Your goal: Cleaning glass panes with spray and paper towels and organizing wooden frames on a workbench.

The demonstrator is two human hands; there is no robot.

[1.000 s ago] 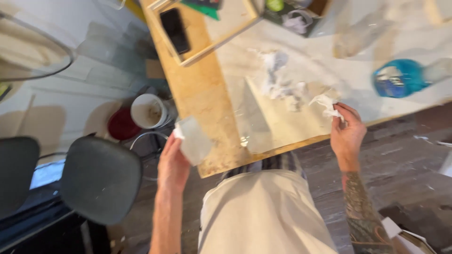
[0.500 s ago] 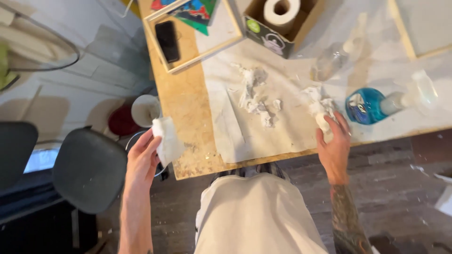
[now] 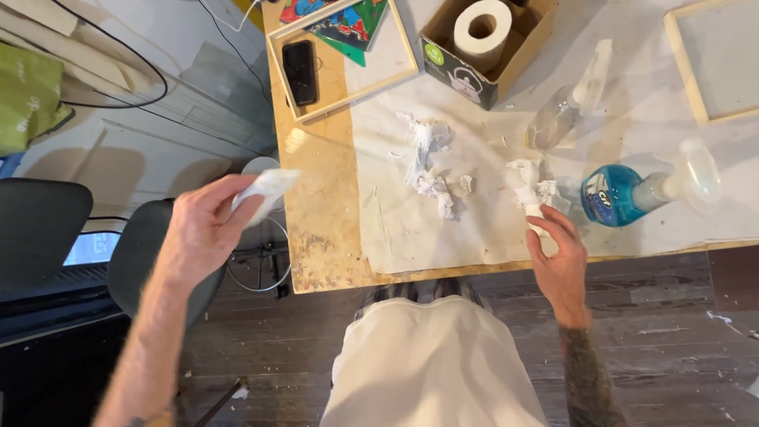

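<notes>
Left hand (image 3: 207,229): raised off the bench's left edge, over the floor side, fingers closed around a crumpled white paper wad (image 3: 267,188). The wad sticks out past the fingertips, pointing up and right toward the bench corner; its long axis runs roughly along that diagonal. Motion blur on hand and wad, so finer grip detail is unclear. Below and behind the hand: a dark chair seat (image 3: 142,253) and a pale round rim, only partly seen.

Bench (image 3: 320,213): bare chipboard strip on the left, white sheet over the rest. A loose heap of torn white paper scraps (image 3: 427,162) lies mid-sheet, well apart from both hands.

Right hand (image 3: 560,257): at the near edge of the bench, fingers curled narrow onto a second crumpled white paper piece (image 3: 531,186). That piece lies straight ahead of the hand, long axis running away from the person. Just right of it, a blue spray bottle (image 3: 624,194) lies on its side, nozzle end pointing right.

Right hand is plainly the nearer one to the scraps on the sheet.
</notes>
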